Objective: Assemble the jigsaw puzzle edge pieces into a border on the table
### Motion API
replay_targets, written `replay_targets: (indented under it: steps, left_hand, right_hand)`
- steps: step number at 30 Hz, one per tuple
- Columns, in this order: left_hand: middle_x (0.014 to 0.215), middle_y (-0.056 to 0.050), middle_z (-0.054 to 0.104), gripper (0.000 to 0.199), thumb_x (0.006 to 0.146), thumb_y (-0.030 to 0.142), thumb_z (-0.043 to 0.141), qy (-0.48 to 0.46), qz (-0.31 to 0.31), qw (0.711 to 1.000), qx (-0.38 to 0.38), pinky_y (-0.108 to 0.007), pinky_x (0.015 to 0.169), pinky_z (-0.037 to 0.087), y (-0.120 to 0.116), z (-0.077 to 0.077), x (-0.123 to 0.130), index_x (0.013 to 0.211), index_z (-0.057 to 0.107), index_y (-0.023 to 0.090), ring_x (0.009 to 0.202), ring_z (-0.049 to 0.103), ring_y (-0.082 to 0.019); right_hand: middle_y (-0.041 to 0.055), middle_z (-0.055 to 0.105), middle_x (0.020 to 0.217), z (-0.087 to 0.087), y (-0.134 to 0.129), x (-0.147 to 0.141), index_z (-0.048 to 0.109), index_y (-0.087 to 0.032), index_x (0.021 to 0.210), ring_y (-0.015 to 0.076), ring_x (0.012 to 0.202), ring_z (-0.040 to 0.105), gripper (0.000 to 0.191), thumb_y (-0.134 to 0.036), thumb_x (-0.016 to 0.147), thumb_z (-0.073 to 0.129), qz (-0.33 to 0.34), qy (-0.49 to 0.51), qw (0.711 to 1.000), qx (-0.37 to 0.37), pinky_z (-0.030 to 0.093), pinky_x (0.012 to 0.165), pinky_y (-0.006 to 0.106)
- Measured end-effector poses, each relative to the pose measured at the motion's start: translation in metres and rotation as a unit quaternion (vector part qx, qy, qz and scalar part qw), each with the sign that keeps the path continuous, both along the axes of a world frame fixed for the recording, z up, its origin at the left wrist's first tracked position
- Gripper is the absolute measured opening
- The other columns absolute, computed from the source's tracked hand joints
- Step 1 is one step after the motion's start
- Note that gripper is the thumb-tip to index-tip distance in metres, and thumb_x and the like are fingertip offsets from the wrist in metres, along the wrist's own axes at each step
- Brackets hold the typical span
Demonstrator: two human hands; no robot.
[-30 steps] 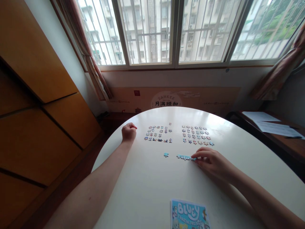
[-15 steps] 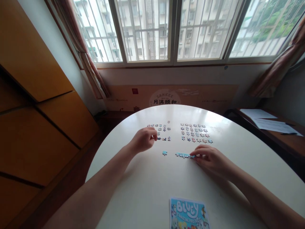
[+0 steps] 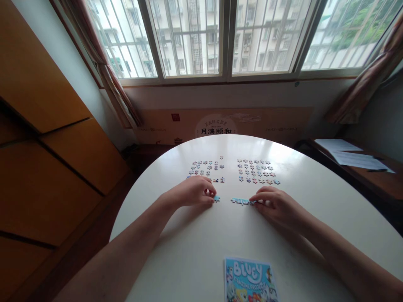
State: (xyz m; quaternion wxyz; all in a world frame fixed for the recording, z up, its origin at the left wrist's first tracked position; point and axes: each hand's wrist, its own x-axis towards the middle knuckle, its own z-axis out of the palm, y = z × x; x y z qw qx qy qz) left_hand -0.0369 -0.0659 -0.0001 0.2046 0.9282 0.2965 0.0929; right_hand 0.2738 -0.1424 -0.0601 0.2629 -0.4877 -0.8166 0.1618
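Note:
On the white table, my left hand (image 3: 193, 192) has its thumb and fingertips closed at the left side of a single light-blue puzzle piece (image 3: 217, 199). To the right of that piece lies a short strip of joined blue puzzle pieces (image 3: 240, 201), apart from it by a small gap. My right hand (image 3: 274, 202) pinches the right end of this strip, its fingertips covering the last part. Rows of loose puzzle pieces (image 3: 255, 172) lie beyond my right hand. More loose pieces (image 3: 204, 165) sit behind my left hand, which partly hides the nearest row.
A blue Bluey picture card (image 3: 250, 281) lies near the table's front edge. The round white table (image 3: 189, 251) fills the middle. Papers (image 3: 355, 159) and pens rest on a dark side table at right. An orange cabinet (image 3: 47, 167) stands at left, with windows ahead.
My left hand has come nearer and to the right, from the left rows of loose pieces to the single blue piece. My right hand stays at the strip. The view shifts slightly.

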Motion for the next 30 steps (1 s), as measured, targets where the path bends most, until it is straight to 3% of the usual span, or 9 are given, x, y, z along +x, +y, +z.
replay_targets:
  steps: [9,20,30]
  left_hand:
    - [0.087,0.001,0.072,0.013,0.08,0.017,0.069,0.012,-0.003,0.999,0.048,-0.024,0.07,0.044,0.001,-0.009,0.004,0.088,0.077,0.024,0.081,0.064,-0.015]
    - [0.089,-0.001,0.07,0.011,0.08,0.019,0.068,0.023,0.01,0.998,0.051,-0.025,0.07,0.044,-0.004,-0.013,0.015,0.088,0.075,0.022,0.078,0.063,-0.015]
    - [0.087,-0.002,0.068,0.01,0.08,0.023,0.068,-0.007,0.009,0.998,0.06,-0.026,0.068,0.045,-0.004,-0.025,0.03,0.087,0.073,0.02,0.075,0.062,-0.015]
  right_hand:
    - [0.0082,0.071,0.112,0.0,-0.003,-0.019,0.075,-0.028,0.109,0.0253,0.102,0.065,0.022,-0.024,0.093,0.06,0.006,-0.028,0.994,0.102,0.054,0.089,0.047]
    - [0.0082,0.066,0.13,-0.002,-0.005,-0.027,0.068,-0.027,0.124,0.0259,0.12,0.061,0.032,-0.022,0.095,0.057,0.046,-0.047,0.993,0.096,0.051,0.102,0.049]
    - [0.0039,0.056,0.147,0.001,-0.008,-0.029,0.061,-0.033,0.133,0.0303,0.135,0.053,0.037,-0.026,0.097,0.057,0.045,-0.117,0.989,0.075,0.042,0.11,0.06]
